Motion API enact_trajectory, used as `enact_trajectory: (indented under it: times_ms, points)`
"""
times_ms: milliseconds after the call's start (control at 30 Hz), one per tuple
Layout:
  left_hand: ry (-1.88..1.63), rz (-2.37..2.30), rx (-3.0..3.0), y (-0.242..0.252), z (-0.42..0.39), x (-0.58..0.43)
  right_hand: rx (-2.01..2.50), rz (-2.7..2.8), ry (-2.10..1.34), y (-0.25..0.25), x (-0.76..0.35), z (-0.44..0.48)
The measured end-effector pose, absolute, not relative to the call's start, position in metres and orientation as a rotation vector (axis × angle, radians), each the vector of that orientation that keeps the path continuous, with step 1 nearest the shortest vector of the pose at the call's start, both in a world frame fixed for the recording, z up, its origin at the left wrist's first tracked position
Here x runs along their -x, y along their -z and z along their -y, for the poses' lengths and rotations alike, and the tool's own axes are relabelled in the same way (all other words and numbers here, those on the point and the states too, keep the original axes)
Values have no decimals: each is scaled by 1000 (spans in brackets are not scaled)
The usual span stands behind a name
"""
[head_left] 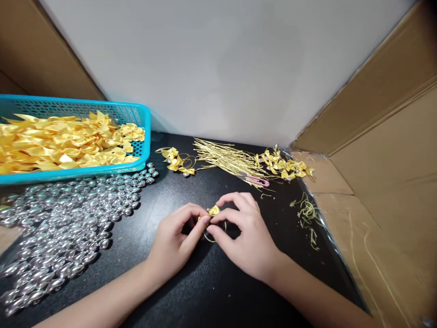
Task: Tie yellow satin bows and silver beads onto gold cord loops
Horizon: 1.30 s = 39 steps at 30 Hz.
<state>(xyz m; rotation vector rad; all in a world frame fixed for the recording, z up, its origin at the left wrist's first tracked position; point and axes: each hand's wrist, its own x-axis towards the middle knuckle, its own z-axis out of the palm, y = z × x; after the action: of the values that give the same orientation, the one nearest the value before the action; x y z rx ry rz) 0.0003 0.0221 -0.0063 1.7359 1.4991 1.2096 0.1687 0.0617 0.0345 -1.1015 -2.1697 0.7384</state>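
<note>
Over the middle of the black table [177, 291], my two hands meet around a small yellow ribbon bow [214, 210]. My left hand [180, 234] pinches the bow's left side between thumb and fingertips. With its fingers curled, my right hand [244, 232] grips the same piece from the right. A thin gold cord loop [210, 239] hangs below the bow, between the two thumbs. Fingertips cover part of the bow, and whether a silver bell is attached to it I cannot tell.
At left, a blue basket [145, 136] holds many yellow bows, with silver bells [75, 228] spread before it. Along the back lie bow-and-bell ornaments [285, 164], gold cords [227, 157] and a pink clip [257, 181]. Cord scraps [307, 212] lie right. Cardboard walls [385, 118] flank the table.
</note>
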Motion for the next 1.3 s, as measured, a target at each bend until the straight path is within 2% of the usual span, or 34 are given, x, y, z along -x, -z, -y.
enact_trajectory:
  times_ms: [200, 633, 1300]
  points:
    - [-1198, -1519, -1769, 5, -20, -1, 1230, 2240, -496, -25, -169, -59]
    - [-1257, -1412, -1248, 7, -21, -5, 1319, 2016, -975, -23, -163, -59]
    - [-1171, -1339, -1067, 4, -26, -3, 1326, 2027, -926, -16, -162, -55]
